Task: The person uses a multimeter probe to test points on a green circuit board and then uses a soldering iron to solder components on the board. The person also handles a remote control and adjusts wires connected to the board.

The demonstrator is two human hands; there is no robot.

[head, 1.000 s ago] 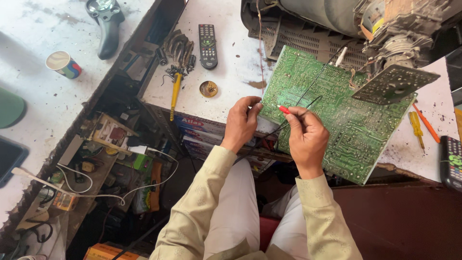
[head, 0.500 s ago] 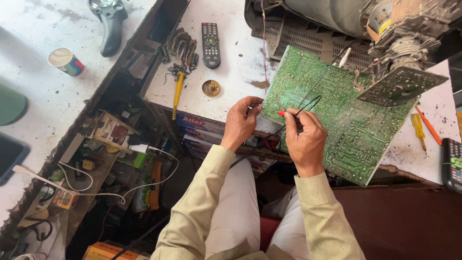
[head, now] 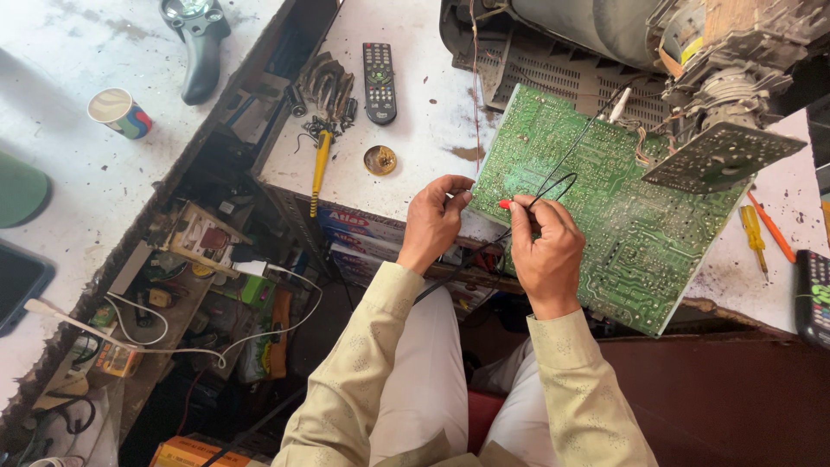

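A large green circuit board (head: 605, 207) is seen lying tilted across the near edge of a stained white worktop (head: 424, 130), solder side up, at about 2 o'clock from the hands. The board's left edge is pinched in the grip of the left hand (head: 434, 220), thumb and fingers pressed onto it. The grip of the right hand (head: 545, 246) is closed around a red-tipped probe (head: 504, 205), held just beside the board's lower left corner, and thin black leads (head: 558, 177) are looped from it up over the board. At 12 o'clock a grey television chassis (head: 553, 35) is set, with a smaller board (head: 722, 156) hanging over the green one. On the worktop at 10 o'clock a black remote control (head: 379, 82), a yellow-handled screwdriver (head: 318, 173), a small round tin (head: 379, 159) and a heap of metal parts (head: 328, 86) are found. At 3 o'clock two more screwdrivers (head: 754, 233) are laid near a second remote (head: 813, 294). To the far left a second spattered white surface (head: 78, 173) is seen, carrying a paper cup (head: 119, 112) and a black handheld tool (head: 199, 43). Between the two surfaces, an open compartment (head: 199, 294) is crammed with boxes, wires and a white cable.
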